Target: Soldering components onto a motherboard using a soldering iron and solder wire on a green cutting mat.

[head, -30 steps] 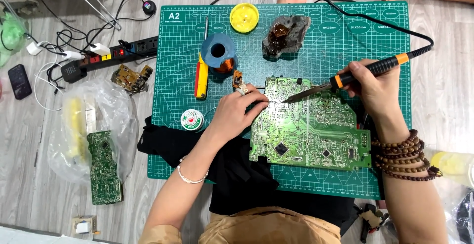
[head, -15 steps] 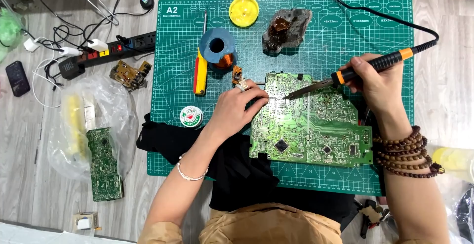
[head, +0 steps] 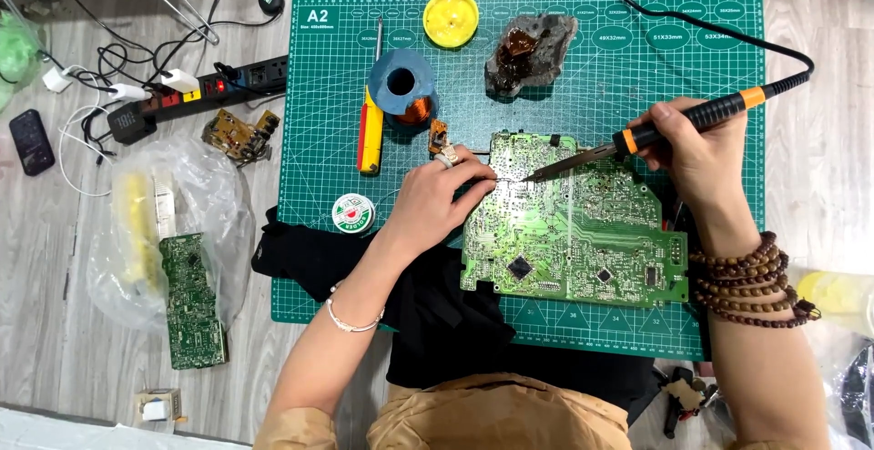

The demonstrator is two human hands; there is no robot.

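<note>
Hands stay put since a moment ago: right hand grips the soldering iron, its tip still on the green circuit board at eleven o'clock, where the left hand pinches solder wire.

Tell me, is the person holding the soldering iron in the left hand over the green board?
Not quite: the head view shows the soldering iron in the right hand, its tip over the green board. The left hand rests on the board's edge.

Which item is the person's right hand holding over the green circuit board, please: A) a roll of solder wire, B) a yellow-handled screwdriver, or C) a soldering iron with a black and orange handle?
C: the right hand grips the soldering iron, its tip on the circuit board.
</note>
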